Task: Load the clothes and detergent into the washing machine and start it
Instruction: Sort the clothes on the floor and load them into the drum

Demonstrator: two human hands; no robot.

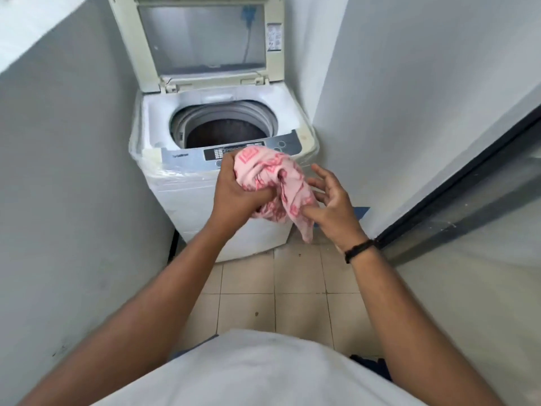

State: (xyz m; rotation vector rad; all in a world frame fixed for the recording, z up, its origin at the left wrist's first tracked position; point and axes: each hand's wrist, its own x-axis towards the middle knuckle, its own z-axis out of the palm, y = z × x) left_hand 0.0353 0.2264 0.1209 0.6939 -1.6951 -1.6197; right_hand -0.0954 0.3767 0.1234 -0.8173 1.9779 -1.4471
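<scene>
A white top-loading washing machine (175,200) stands in a narrow alcove, its lid (202,42) raised against the back wall and the dark drum (225,133) exposed. In front of its control panel (181,156) my left hand (237,186) grips a bunched pink cloth with a red pattern (278,177). My right hand (330,203) is beside the cloth; its thumb touches the hanging lower end, and the fingers are spread and relaxed. No detergent is in view.
Grey walls close in on the left (73,171) and right (409,98). A dark-framed glass door (468,177) runs along the right. Beige floor tiles (292,303) lie before the machine. A dark cloth item (371,364) lies on the floor near my right elbow.
</scene>
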